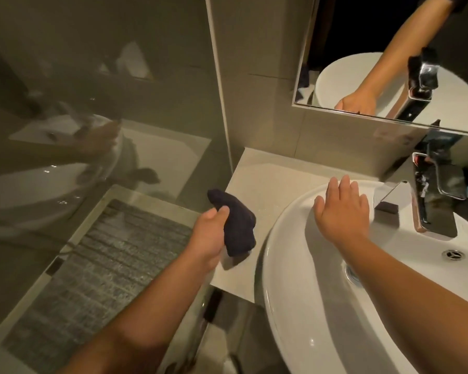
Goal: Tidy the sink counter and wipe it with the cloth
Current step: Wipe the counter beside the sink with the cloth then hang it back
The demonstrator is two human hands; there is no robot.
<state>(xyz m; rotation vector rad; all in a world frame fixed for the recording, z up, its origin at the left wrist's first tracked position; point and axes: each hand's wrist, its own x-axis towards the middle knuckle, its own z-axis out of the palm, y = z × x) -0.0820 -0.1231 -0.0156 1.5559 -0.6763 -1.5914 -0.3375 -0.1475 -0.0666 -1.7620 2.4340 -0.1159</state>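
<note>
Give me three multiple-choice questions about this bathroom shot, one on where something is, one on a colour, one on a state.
1. Where is the right hand?
A. on the basin rim
B. on the mirror
C. on the floor

2. What colour is the cloth?
A. white
B. dark
C. yellow

3. How is the left hand?
A. flat and open
B. closed around the cloth
C. out of sight

Answers: 1 A, the palm lies flat on the white basin near the tap. 2 B, it looks nearly black against the pale counter. 3 B, fingers wrap the bunched cloth.
</note>
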